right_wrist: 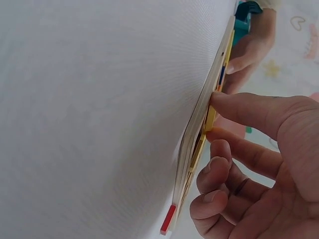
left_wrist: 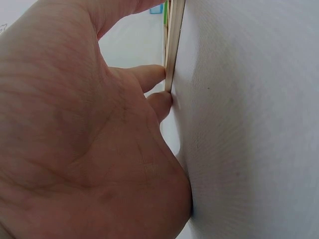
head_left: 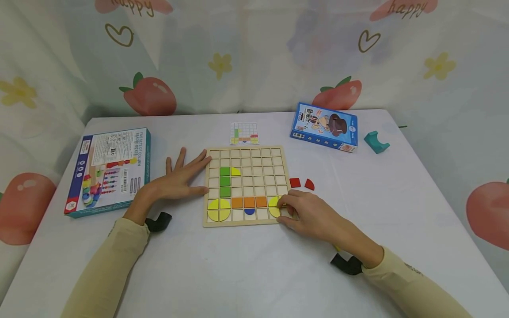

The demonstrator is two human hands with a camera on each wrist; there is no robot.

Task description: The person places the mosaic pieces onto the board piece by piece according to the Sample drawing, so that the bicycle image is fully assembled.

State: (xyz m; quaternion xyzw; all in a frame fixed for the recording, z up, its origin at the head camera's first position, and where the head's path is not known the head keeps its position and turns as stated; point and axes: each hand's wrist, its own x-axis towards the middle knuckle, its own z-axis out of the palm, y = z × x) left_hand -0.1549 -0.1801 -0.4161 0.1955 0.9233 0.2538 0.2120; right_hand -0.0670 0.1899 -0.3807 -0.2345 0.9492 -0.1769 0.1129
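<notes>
A wooden grid board (head_left: 242, 224) lies flat with coloured tiles in its cells. Spread and fairly straight, the fingers of my left hand (head_left: 179, 179) touch the board's left edge. At the lower right corner, my right hand (head_left: 312, 216) has its thumb and index finger on a yellow quarter-circle tile (right_wrist: 210, 119), the other fingers curled in. Part of the yellow tiles (head_left: 273, 212) there is hidden under that hand. Green tiles (head_left: 225, 181), orange tiles (head_left: 249, 202), a blue half-round (head_left: 249, 211) and a yellow circle of quarters (head_left: 219, 210) sit on the board.
A small pattern card (head_left: 244, 133) lies behind the board. Two red tiles (head_left: 294, 182) are off its right edge. A boxed set (head_left: 109, 170) stands at left, a blue box (head_left: 325, 127) and a teal curved block (head_left: 376, 142) at back right.
</notes>
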